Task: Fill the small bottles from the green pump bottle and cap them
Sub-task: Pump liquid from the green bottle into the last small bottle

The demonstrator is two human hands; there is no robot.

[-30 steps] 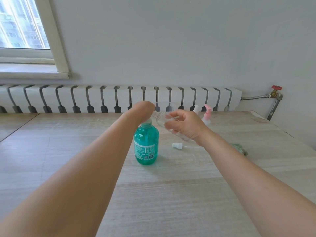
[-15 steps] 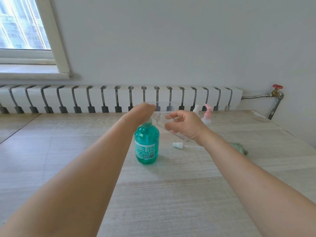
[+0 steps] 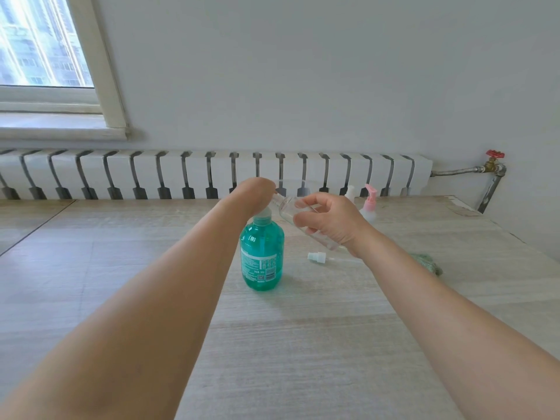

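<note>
Wooden table (image 3: 303, 344) spans the view under both forearms. Green pump bottle (image 3: 262, 256) stands upright on it, directly below the left hand (image 3: 253, 195). Left hand sits on top of the pump head, fingers bent away from the camera, so grip state: cannot tell, only that it is in contact with the pump top. Right hand (image 3: 328, 225) is just right of the left one, fingers and thumb clamped around a small clear bottle (image 3: 292, 209). That bottle is tilted, open neck pointing left toward the pump under the left hand; whether the nozzle meets the neck is hidden. Behind the right hand: a pink-pump bottle (image 3: 369, 204) and a white-topped bottle (image 3: 351, 192), both upright. Below the right hand, lying on the table: a loose white spray cap (image 3: 316, 256) with its dip tube trailing right.
</note>
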